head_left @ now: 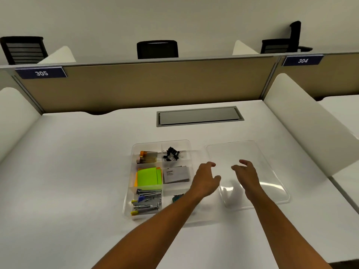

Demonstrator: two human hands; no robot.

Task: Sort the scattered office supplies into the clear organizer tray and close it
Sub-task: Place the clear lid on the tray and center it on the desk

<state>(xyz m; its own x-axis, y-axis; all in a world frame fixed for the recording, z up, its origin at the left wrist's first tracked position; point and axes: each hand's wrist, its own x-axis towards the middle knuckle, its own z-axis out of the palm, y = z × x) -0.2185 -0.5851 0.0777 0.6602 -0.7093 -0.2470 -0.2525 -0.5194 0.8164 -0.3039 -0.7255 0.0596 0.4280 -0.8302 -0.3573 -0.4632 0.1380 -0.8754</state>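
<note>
The clear organizer tray (129, 191) lies open on the white desk, left of centre. Its compartments hold black binder clips (172, 153), green and orange sticky notes (148, 177), grey cards (175, 174), staplers (146, 202), and small orange-tipped items (147, 156). The clear lid (272, 171) lies flat to the tray's right. My left hand (205, 181) hovers over the gap between the tray and the lid's left edge, fingers loosely spread. My right hand (246, 175) hangs over the lid, fingers relaxed and holding nothing.
A grey cable hatch (199, 115) is set into the desk behind the tray. White side dividers (303, 123) and a tan back panel (155, 84) enclose the desk. Black chairs (157, 49) stand beyond the panel.
</note>
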